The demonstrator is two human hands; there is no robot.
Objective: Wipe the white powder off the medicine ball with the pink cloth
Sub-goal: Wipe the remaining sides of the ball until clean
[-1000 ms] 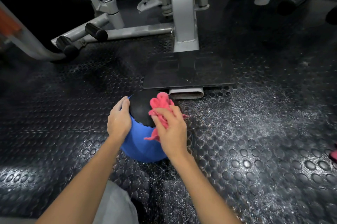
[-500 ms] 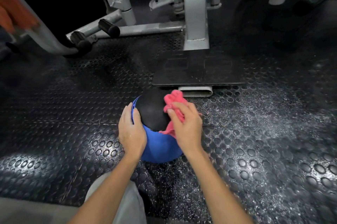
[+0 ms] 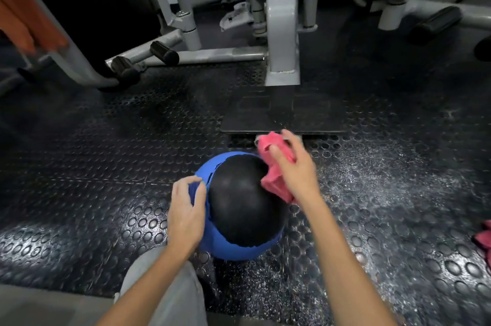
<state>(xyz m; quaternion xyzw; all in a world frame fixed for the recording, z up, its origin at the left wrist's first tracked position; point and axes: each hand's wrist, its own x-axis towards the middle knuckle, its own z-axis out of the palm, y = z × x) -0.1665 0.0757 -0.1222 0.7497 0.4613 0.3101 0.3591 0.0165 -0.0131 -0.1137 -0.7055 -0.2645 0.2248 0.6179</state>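
- The medicine ball [image 3: 244, 206], blue with a black panel turned upward, is being rested on the studded rubber floor [image 3: 106, 166], just ahead of the person's grey-clad knee [image 3: 164, 286].
- The pink cloth [image 3: 273, 185] is being pressed, bunched, against the ball's upper right flank.
- The cloth is being held by the right hand [image 3: 299, 174]: its grip is closed on the wad, with loose folds sticking out above and below.
- The ball is being steadied by the left hand [image 3: 186, 208], whose grip is being cupped round the blue left side, fingers bent onto the curve.
- Little powder is being shown on the upturned black panel. The far and under sides are hidden, so their state cannot be told.
- The step in hand is being judged as a wipe down the right side. It is likely being done best with firm, overlapping strokes led one way, the cloth being spread flatter so that more fabric meets the surface.
- The ball is probably best being turned by the left hand between strokes, so that hidden patches are reached. A round ball on studs is likely to roll if the brace is slackened.
- White powder [image 3: 385, 179] is being seen scattered over the floor to the right and close by the ball, so a wiped face rolled through it risks being dusted again.
- Beyond the ball, a black footplate [image 3: 284, 113] and a grey machine frame [image 3: 283, 33] are being seen, and a second reddish cloth [image 3: 485, 240] at the right edge.
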